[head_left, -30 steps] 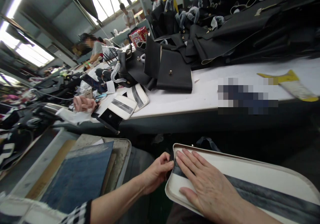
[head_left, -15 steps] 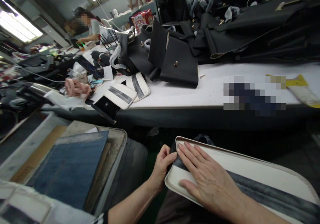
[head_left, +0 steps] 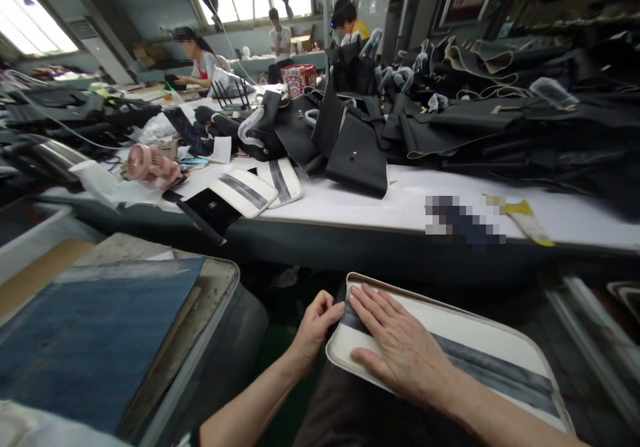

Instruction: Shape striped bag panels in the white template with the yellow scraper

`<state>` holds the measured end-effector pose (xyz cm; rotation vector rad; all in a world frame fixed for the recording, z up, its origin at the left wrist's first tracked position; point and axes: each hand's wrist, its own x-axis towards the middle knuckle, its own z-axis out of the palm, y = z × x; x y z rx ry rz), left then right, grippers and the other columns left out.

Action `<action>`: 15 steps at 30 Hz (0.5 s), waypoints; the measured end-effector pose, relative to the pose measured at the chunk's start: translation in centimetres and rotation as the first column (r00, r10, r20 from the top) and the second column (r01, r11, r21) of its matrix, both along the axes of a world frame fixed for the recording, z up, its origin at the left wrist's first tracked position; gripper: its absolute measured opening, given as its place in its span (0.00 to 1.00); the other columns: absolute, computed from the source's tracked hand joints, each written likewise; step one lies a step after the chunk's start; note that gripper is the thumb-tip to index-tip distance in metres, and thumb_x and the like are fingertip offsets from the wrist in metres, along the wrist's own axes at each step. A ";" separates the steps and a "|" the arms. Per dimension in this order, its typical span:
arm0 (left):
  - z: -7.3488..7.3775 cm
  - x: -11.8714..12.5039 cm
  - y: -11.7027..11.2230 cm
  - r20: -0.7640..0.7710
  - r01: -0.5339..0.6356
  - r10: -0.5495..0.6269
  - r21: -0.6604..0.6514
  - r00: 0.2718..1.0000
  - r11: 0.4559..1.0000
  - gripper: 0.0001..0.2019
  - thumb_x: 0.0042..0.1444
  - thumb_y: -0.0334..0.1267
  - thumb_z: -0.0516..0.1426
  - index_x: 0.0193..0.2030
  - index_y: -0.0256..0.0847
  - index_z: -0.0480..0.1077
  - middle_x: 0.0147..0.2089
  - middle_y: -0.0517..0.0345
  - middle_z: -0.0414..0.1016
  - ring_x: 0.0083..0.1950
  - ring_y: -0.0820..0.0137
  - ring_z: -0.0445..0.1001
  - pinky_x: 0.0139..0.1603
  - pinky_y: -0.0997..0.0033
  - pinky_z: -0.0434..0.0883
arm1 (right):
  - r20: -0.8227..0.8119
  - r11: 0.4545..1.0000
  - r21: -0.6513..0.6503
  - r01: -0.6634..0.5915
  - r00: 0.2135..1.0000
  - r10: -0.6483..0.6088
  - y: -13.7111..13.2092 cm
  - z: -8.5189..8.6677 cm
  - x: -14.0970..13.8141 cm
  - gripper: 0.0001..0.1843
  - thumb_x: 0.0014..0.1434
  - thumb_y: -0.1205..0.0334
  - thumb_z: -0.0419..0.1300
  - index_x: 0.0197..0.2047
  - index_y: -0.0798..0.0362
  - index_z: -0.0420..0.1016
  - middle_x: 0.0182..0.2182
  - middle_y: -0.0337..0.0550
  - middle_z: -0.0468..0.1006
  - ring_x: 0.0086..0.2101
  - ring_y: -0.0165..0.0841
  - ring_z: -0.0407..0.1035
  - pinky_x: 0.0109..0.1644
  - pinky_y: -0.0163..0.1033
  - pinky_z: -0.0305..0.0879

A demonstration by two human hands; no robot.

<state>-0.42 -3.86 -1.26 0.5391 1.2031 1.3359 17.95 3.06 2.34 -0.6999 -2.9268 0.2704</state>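
Observation:
A long cream bag panel (head_left: 495, 322) with a raised rim, rounded corners and a dark grey band down its middle lies slanted over my lap. Flat on its left end rests my right hand (head_left: 400, 350), fingers stretched out and holding nothing. At that same end, my left hand (head_left: 316, 327) pinches a black leather piece (head_left: 340, 294) between thumb and curled fingers. Most of this black piece is hidden by the fingers and the panel's rim.
Ahead runs a white-topped table (head_left: 320, 212) with black bags (head_left: 363, 157), similar cream panels (head_left: 245, 190) and a pink fan (head_left: 147, 164). A blue board (head_left: 95, 320) lies on a bin at left. A yellow-and-white item (head_left: 530, 220) is at right. People sit farther back.
The view has tilted up and turned slightly right, showing more of the room. Both hands keep their places on the panel and the black piece.

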 end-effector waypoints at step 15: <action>-1.0 -1.0 1.5 -0.513 0.173 -0.065 0.166 0.856 0.971 0.25 0.61 0.45 0.59 0.65 0.56 0.60 0.69 0.57 0.59 0.71 0.59 0.53 0.70 0.58 0.52 | -0.192 0.904 -0.427 -0.020 0.979 -0.069 1.4 2.2 2.0 0.63 0.49 0.29 0.62 0.74 0.53 0.37 0.72 0.50 0.37 0.70 0.43 0.31 0.72 0.52 0.39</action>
